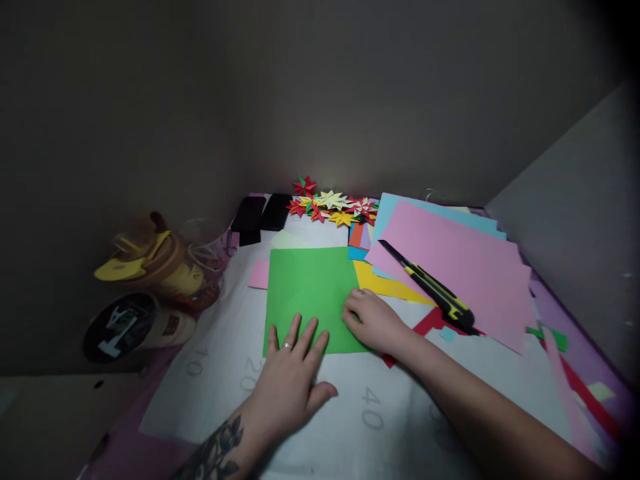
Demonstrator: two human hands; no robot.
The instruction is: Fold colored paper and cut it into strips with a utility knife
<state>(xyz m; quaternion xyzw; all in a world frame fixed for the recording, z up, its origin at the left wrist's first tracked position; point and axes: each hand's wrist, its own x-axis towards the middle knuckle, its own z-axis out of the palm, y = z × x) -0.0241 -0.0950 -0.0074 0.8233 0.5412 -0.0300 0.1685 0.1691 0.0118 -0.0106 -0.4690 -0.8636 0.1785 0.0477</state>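
Observation:
A square sheet of green paper [310, 283] lies flat on the white covering in front of me. My left hand [293, 373] rests with spread fingers on its lower left part, a ring on one finger and the thumb off the sheet. At the sheet's right edge is my right hand [375, 321], its fingers curled together against the paper. Whatever is between those fingers, if anything, is hidden. A black and yellow utility knife [435, 290] lies to the right with its blade end pointing away, on top of pink paper [465, 267].
Folded paper stars [333, 203] line the back edge, beside two dark phones [249, 213]. Yellow paper [387, 283] and blue sheets [395, 207] lie under the pink one. Coloured strips [585, 387] are scattered at right. Two drink cups [173, 327] stand at left.

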